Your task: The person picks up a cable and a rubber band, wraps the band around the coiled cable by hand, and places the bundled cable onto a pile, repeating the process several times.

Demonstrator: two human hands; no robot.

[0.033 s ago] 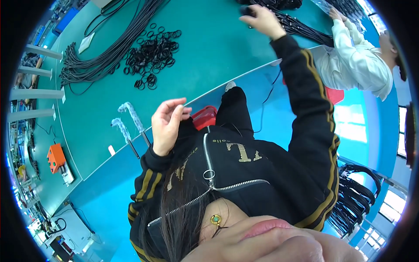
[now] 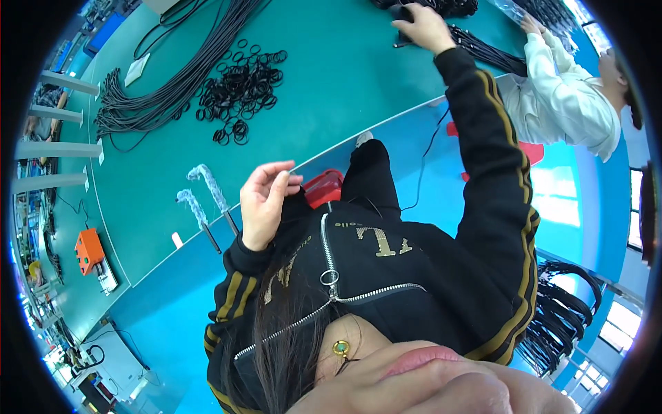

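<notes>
My right hand (image 2: 426,29) is stretched out over the far side of the green table (image 2: 331,76). Its thumb points left, and the fingers are closed on a small dark thing (image 2: 402,12) that I cannot make out. Right beside it lie a pile of black cables (image 2: 452,7) and a bundle of black cables with small shiny ends (image 2: 483,50). My left hand (image 2: 265,203) hovers at the table's near edge, palm turned up. Its fingers are loosely bent and apart from the thumb, with nothing visible in them.
Many black rings (image 2: 238,93) lie heaped on the table, left of centre. A long bundle of dark cables (image 2: 179,76) curves beside them. Two tools with blue wrapped ends (image 2: 210,186) rest at the near edge. A person in white (image 2: 565,96) works at the right.
My right hand has shifted slightly right and away from me, to the cable pile. The left hand stays almost where it was.
</notes>
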